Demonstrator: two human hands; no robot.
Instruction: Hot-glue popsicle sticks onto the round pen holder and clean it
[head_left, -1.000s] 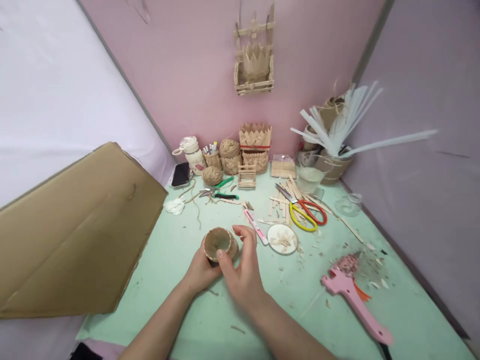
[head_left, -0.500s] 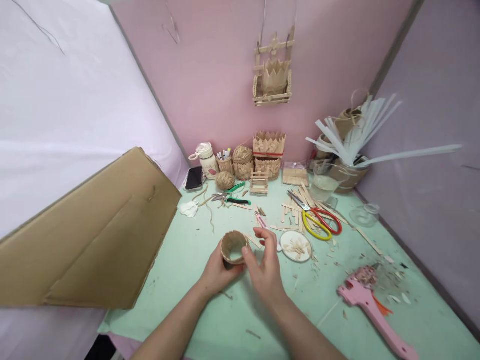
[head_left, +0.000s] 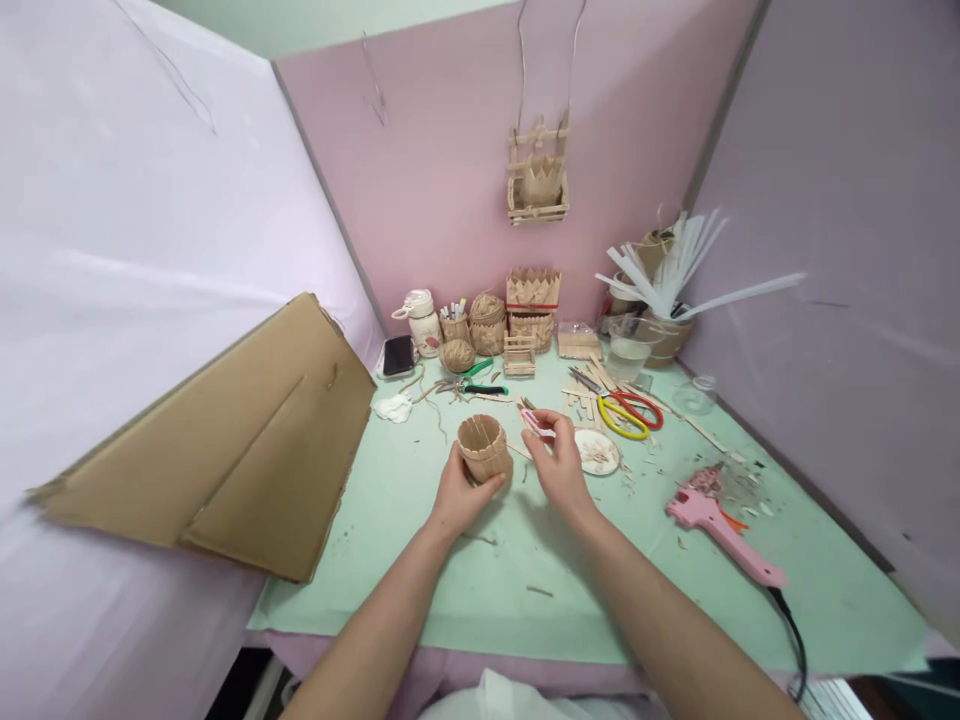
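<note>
A small round cup of flat wooden sticks [head_left: 486, 458] is in my left hand [head_left: 463, 495], thumb across its front and fingers wrapped around its left side. The cup tilts slightly so its open mouth shows. To the right, my right hand [head_left: 559, 460] has thumb and fingers closed around a slim pink-handled tool [head_left: 532, 420] with a pointed tip; the hand hides most of it, so its exact kind is unclear. Beside that hand lies a white round dish [head_left: 609, 458] with small wood pieces in it.
Yellow-and-red-handled scissors [head_left: 626, 415] lie on loose craft sticks [head_left: 581, 405]. A pink glue gun [head_left: 724, 530] with a cord rests at right. Green-handled pliers [head_left: 484, 388] and a twine ball [head_left: 457, 355] sit farther back. Cardboard [head_left: 277, 440] stands at left.
My right hand has moved from the cup's rim to the pink-handled tool and closed around it. My left hand has tipped the cup, showing more of its outer wall. The head view has shifted.
</note>
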